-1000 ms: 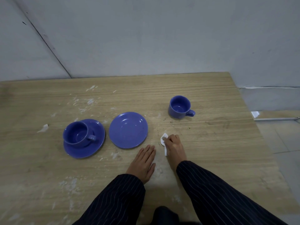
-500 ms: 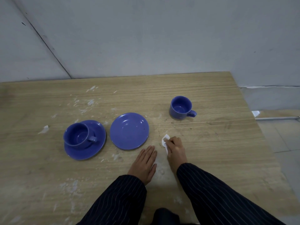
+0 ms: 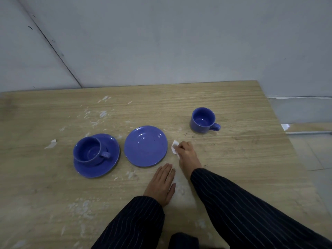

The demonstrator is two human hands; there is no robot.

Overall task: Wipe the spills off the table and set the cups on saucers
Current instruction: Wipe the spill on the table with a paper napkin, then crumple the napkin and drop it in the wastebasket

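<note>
Right hand [image 3: 186, 155] presses a small white tissue [image 3: 174, 147] flat on the tabletop [image 3: 242, 159], fingers [image 3: 181, 145] curled narrow over it. Left hand [image 3: 161, 184] lies flat, palm down, fingers straight, holding nothing. Empty saucer [image 3: 145, 146] sits just left of the right fingers; loose cup [image 3: 203, 120] stands upright beyond and slightly right of them, handle pointing right, apart from the saucer. Right hand is nearer the cup. Second cup [image 3: 89, 151] already rests on its saucer [image 3: 97, 168], far left. White flecks [image 3: 100, 114] remain, so wiping looks unfinished.
</note>
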